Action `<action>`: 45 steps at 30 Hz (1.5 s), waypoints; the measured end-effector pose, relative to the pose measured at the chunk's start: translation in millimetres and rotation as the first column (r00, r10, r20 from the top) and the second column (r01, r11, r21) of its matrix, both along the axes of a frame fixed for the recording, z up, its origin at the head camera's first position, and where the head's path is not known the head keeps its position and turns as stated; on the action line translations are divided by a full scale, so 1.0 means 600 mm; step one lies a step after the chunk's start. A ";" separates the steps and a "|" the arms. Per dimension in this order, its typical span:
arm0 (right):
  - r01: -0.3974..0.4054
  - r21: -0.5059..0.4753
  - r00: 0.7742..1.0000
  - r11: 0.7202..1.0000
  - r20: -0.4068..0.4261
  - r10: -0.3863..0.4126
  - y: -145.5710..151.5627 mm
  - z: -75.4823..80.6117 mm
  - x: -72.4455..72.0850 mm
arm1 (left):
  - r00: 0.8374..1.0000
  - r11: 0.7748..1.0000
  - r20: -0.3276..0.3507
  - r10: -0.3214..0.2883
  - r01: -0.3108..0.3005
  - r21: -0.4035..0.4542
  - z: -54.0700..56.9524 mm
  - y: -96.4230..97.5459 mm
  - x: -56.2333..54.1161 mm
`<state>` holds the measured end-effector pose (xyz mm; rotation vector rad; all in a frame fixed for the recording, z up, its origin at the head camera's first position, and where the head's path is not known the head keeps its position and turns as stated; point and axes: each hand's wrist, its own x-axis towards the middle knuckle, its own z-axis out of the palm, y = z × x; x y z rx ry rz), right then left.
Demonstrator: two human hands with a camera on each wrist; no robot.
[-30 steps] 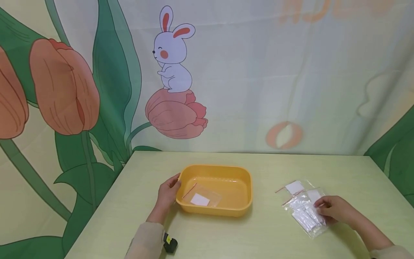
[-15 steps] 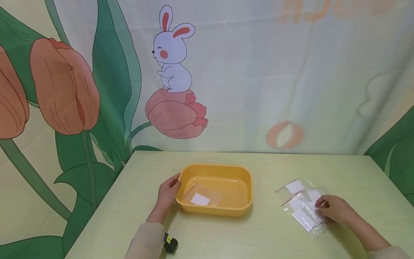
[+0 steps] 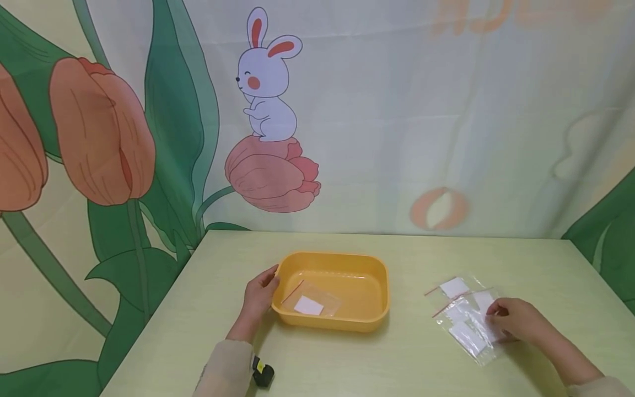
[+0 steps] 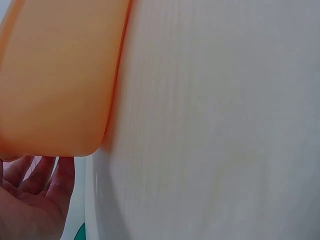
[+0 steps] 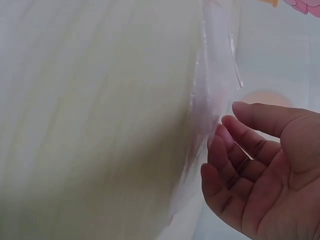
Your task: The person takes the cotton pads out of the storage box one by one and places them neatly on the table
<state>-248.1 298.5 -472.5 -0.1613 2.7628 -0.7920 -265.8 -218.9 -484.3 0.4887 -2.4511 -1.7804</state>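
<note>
In the head view, my left hand [image 3: 259, 296] touches the left end of a yellow plastic basin [image 3: 364, 326]. The left wrist view has its fingers [image 4: 64, 175] against the basin's end wall [image 4: 60, 90]; the thumb is not seen there. One clear zip bag [image 3: 310, 305] with a white label lies inside the basin. To the right, overlapping clear zip bags [image 3: 466, 331] with red seal lines lie on the table. My right hand [image 3: 516, 320] is at their right edge. In the right wrist view, its loosely bent fingers [image 5: 220, 150] touch the plastic [image 5: 212, 75], the thumb standing apart.
The pale table [image 3: 392, 364] reaches back to a printed cloth [image 3: 367, 138] with a rabbit and tulips. A small black object with a yellow mark [image 3: 263, 373] is beside my left sleeve [image 3: 225, 366]. Bare tabletop separates the basin from the bags.
The top bag at my right hand has gone from crinkled and shiny to flatter, its white label showing more plainly. Both hands and the basin stay nearly in place; the view shifts slightly.
</note>
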 end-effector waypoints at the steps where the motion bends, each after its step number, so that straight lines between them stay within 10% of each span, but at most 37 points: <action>1: -0.004 -0.004 1.000 1.000 -0.003 0.004 0.001 0.003 -0.001 | 1.000 1.000 0.002 0.001 -0.001 0.001 0.000 0.000 0.000; 45: -0.100 -0.223 0.991 0.970 0.070 0.118 -0.041 0.126 -0.049 | 1.000 1.000 0.026 0.005 -0.006 0.022 -0.001 0.001 -0.003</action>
